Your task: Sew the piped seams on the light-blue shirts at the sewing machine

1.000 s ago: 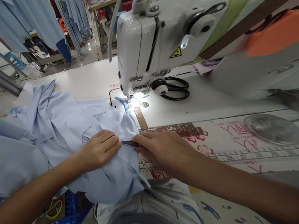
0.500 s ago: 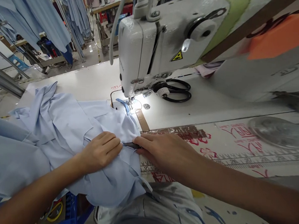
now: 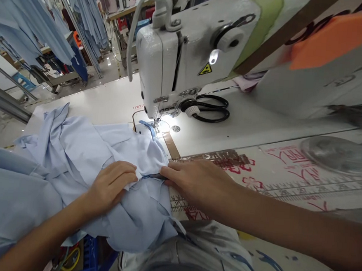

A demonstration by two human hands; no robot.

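Light-blue fabric (image 3: 75,144) lies bunched over the left of the sewing table, one edge reaching the presser foot (image 3: 156,123). My left hand (image 3: 111,184) is closed on a fold of this fabric, fingertips pinching it; the thumb is mostly hidden. To its right, my right hand (image 3: 193,181) grips a slim dark pointed tool (image 3: 157,176) between thumb and fingers. The tool's tip lies along a fabric edge, and its rear part is hidden in the hand, so its exact kind is unclear. A narrow blue strip (image 3: 149,127) sits beside the needle.
The white sewing machine (image 3: 155,63) stands just beyond my hands. A black-handled pair of scissors (image 3: 214,109) rests behind the needle area. A printed ruler (image 3: 304,189) runs along the table front. Blue garments (image 3: 18,21) hang at the left; a blue crate (image 3: 90,253) is below.
My left hand has shifted a little left, away from the tool's tip, drawing the fabric edge with it. My right hand stays nearly in place. The view has moved slightly.
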